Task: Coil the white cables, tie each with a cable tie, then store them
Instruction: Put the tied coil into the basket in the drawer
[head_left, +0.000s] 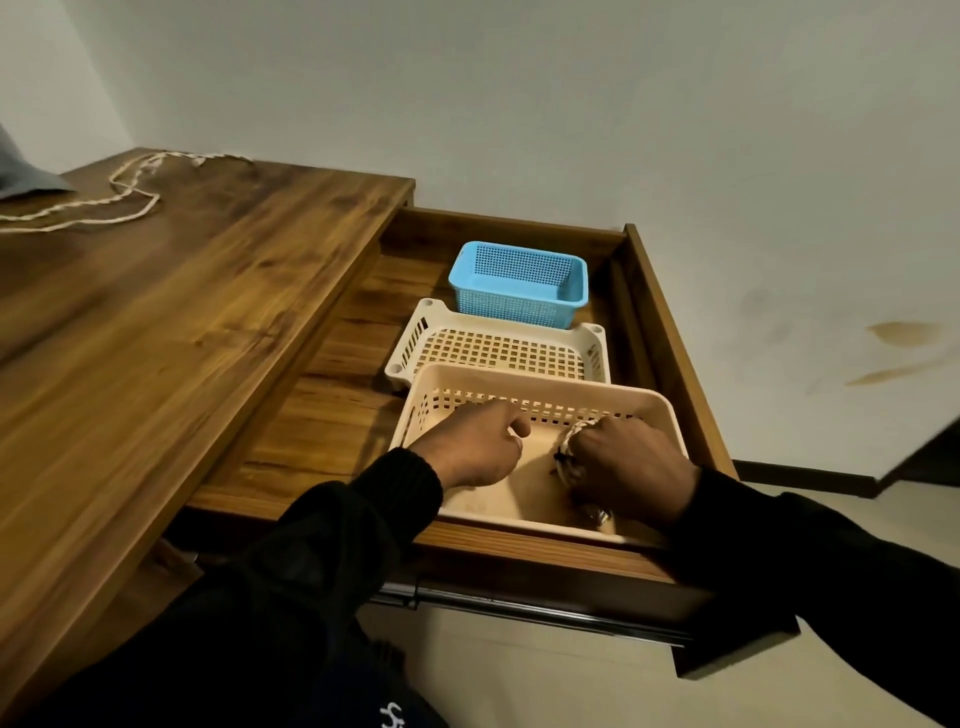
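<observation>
No legible text, label, brand or number showed anywhere. Only a small white mark (390, 716) stood on the dark cloth at the bottom edge, below the open wooden drawer (670, 332), cut off and unreadable.

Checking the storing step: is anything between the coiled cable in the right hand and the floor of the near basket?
Nothing visible. The right hand holds the coiled cable already inside the near basket, low over its bare floor. The left hand is beside it, not underneath. The spot under the right hand is hidden.
</observation>
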